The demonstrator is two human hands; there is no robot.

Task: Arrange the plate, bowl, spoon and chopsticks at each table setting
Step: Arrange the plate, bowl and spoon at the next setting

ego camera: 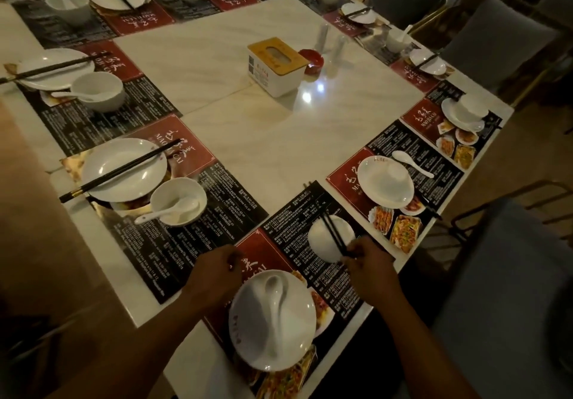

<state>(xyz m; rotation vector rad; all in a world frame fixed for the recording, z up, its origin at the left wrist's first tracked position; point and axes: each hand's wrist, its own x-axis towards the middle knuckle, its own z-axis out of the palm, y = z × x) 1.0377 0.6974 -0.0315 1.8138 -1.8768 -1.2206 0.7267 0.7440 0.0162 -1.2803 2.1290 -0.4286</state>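
Note:
On the nearest placemat lies a white plate with a white spoon lying in it. Just beyond it, to the right, stands a small white bowl. My right hand pinches a pair of black chopsticks by their near ends, and their tips point away over the bowl. My left hand rests on the red part of the mat by the plate's far left rim. Its fingers are curled and its fingertips are hidden, so I cannot tell whether it holds anything.
To the right, a plate has a loose spoon beside it. On the left, a plate with chopsticks across it sits next to a bowl holding a spoon. A tissue box stands mid-table. Chairs line the right side.

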